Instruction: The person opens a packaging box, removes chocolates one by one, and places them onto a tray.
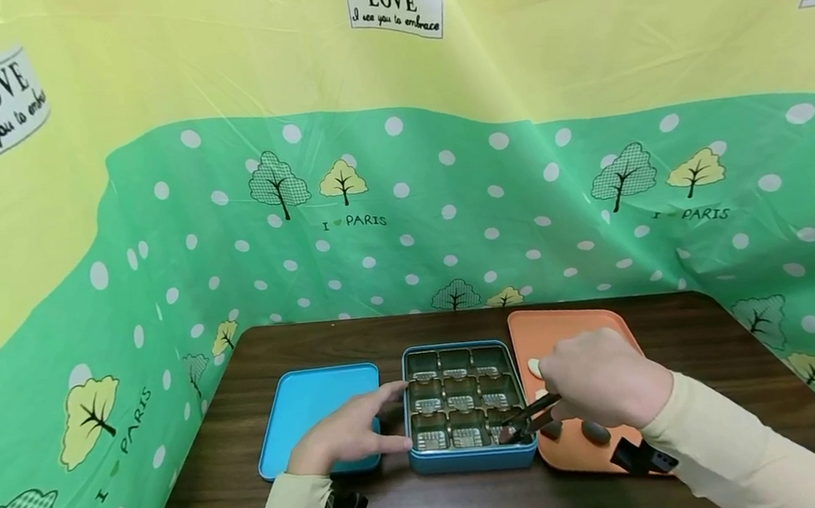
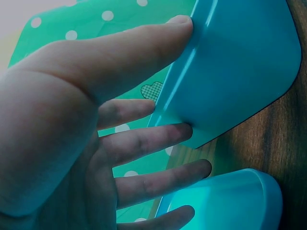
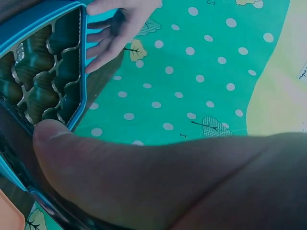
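A blue box [image 1: 472, 459] holds a clear plastic insert divided into several compartments. My left hand [image 1: 348, 435] touches the box's left side with thumb and fingertips; its fingers look fairly straight in the left wrist view. In my right hand [image 1: 602, 374] I grip dark tongs [image 1: 537, 417], whose tips reach into the front right compartment. Something dark brown shows at those tips, too small to tell its kind. The right wrist view has my thumb [image 3: 120, 167] along the tongs' dark handle. Right of the box, an orange tray [image 1: 566, 318] lies partly beneath my right hand.
On the tray are small cream-coloured pieces [image 1: 535, 368] and dark oval pieces [image 1: 596, 432]. A flat blue lid [image 1: 317, 386] lies to the left of the box. Dotted green and yellow cloth [image 1: 405, 229] hangs behind the brown wooden table [image 1: 379, 337].
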